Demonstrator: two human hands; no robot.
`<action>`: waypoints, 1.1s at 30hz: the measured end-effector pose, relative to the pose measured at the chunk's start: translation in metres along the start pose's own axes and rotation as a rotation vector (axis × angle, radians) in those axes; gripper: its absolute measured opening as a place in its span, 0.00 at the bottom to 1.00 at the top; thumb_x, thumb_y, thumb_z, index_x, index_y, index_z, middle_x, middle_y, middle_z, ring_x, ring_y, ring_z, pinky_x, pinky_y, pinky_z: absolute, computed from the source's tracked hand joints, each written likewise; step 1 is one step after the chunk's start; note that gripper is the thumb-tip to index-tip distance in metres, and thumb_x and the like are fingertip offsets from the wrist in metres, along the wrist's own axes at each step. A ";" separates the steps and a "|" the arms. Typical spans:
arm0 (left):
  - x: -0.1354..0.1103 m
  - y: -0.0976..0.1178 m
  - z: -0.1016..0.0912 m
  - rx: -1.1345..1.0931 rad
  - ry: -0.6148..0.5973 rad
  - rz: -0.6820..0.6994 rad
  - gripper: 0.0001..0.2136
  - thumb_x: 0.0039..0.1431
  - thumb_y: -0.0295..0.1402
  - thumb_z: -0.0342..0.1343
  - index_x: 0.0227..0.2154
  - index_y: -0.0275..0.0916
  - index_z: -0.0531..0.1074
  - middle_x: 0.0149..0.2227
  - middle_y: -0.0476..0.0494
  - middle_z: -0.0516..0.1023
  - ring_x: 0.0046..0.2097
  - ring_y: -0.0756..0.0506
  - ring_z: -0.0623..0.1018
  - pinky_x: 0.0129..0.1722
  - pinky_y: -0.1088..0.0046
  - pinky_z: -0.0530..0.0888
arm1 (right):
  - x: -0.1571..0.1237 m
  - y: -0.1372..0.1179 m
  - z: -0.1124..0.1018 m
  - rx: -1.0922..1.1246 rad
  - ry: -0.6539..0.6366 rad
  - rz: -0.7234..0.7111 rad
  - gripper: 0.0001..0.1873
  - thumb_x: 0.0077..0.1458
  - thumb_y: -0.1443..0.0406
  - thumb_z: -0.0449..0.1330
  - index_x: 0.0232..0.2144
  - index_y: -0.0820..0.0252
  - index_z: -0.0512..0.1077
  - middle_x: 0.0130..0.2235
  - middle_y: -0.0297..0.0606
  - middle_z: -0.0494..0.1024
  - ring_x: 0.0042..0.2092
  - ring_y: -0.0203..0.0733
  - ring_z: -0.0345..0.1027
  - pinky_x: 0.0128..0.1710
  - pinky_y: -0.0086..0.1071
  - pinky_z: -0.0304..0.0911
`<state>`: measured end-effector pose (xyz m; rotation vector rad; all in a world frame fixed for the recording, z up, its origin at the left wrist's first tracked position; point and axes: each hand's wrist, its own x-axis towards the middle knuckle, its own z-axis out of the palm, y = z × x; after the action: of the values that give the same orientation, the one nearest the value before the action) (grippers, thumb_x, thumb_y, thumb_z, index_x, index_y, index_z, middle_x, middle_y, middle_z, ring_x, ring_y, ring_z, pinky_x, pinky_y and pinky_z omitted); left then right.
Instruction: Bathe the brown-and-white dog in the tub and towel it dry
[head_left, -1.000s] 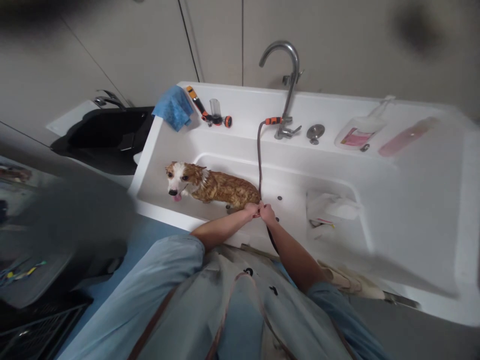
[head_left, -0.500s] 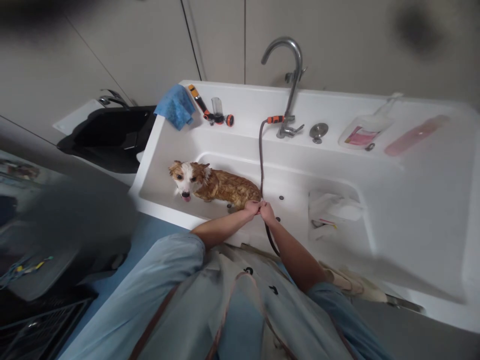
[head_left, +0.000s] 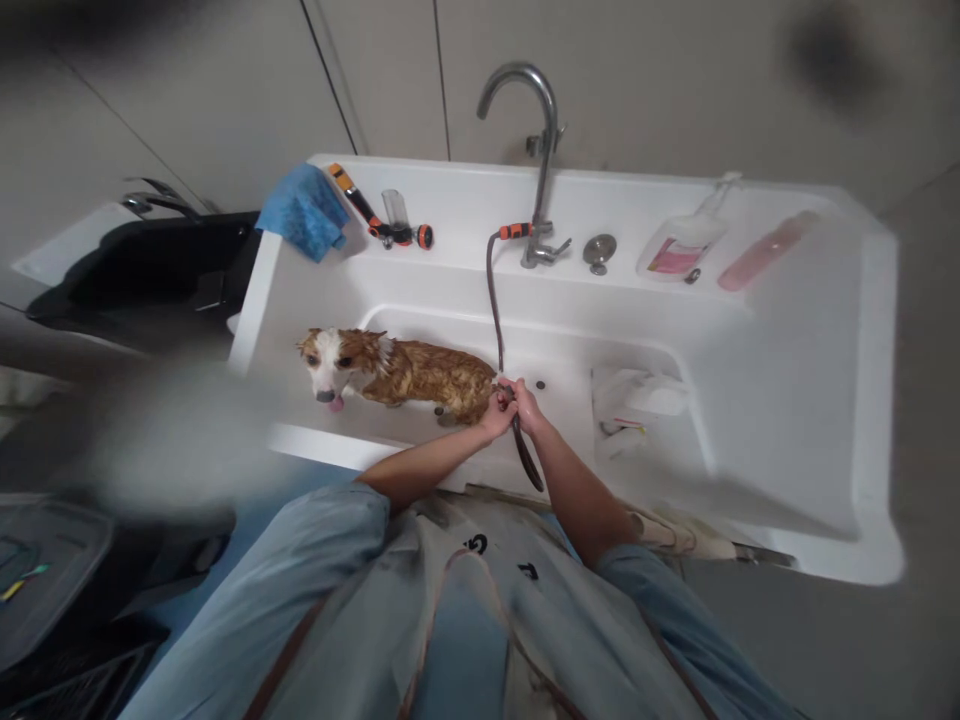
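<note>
L hand (head_left: 495, 418) & R hand (head_left: 528, 408) have parted slightly since prev. frame, I see; both grasp hose (head_left: 528, 462), ctr of frame. Dog (head_left: 431, 378), left of ctr in tub (head_left: 795, 440), already wet; what's left, can't tell.

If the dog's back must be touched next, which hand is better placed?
Probably the left hand: both seem to hold the hose, but the left is beside the dog's hindquarters, while the right hand is farther away.

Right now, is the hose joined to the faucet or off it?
Joined: the hose runs into an orange-and-black connector that meets the faucet.
</note>
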<state>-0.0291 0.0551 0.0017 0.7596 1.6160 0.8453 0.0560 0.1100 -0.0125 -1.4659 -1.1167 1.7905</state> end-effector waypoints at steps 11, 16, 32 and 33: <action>0.005 0.006 -0.017 -0.035 -0.009 -0.104 0.09 0.77 0.29 0.43 0.51 0.38 0.68 0.22 0.58 0.67 0.17 0.53 0.64 0.22 0.80 0.63 | -0.033 -0.061 -0.051 0.308 -0.362 -0.149 0.34 0.76 0.44 0.39 0.50 0.49 0.82 0.66 0.44 0.76 0.68 0.50 0.68 0.64 0.48 0.65; 0.005 0.004 -0.018 -0.018 -0.014 -0.097 0.07 0.76 0.29 0.45 0.48 0.39 0.67 0.23 0.57 0.68 0.18 0.54 0.65 0.21 0.80 0.63 | -0.036 -0.060 -0.050 0.272 -0.356 -0.147 0.36 0.74 0.39 0.41 0.51 0.49 0.82 0.69 0.40 0.73 0.70 0.49 0.66 0.64 0.46 0.65; 0.006 0.004 -0.018 0.015 -0.007 -0.084 0.09 0.76 0.27 0.42 0.46 0.38 0.67 0.24 0.54 0.68 0.18 0.53 0.64 0.20 0.77 0.63 | -0.018 -0.047 -0.045 0.836 -0.398 -0.007 0.34 0.63 0.43 0.67 0.16 0.57 0.65 0.44 0.35 0.86 0.55 0.46 0.76 0.58 0.40 0.69; 0.006 0.004 -0.018 0.011 -0.006 -0.086 0.08 0.76 0.27 0.42 0.45 0.38 0.67 0.24 0.54 0.68 0.18 0.53 0.64 0.20 0.77 0.63 | -0.016 -0.047 -0.044 0.869 -0.385 0.009 0.35 0.63 0.44 0.68 0.15 0.57 0.63 0.40 0.35 0.86 0.53 0.45 0.77 0.57 0.39 0.70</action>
<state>-0.0481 0.0602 0.0046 0.6948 1.6373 0.7730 0.0992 0.1305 0.0336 -0.6242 -0.3566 2.2050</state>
